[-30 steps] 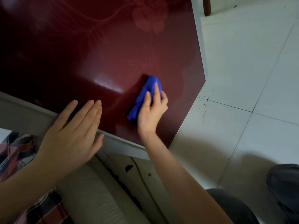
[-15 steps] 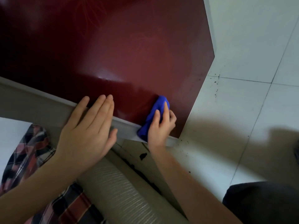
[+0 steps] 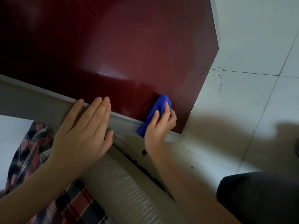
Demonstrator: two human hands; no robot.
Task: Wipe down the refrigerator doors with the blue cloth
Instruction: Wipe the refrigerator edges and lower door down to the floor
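1. As the person crouches by the floor, the right hand [image 3: 159, 126] presses the blue cloth [image 3: 156, 113] on the lower corner of the dark red refrigerator door [image 3: 129, 54], just at its pale side edge.
2. This grip is closed over the bunched cloth, with the fingers on top of it.
3. The left hand [image 3: 84, 130] lies open and flat on the same edge and holds nothing.
4. I judge the cloth to be soft and light; it folds easily, so it is best held as a bundle under the fingers.
5. The glossy door looks stiff and slippery.
6. The long axis of the cloth runs from the door edge up onto the red panel, and its free end points away from the wrist.
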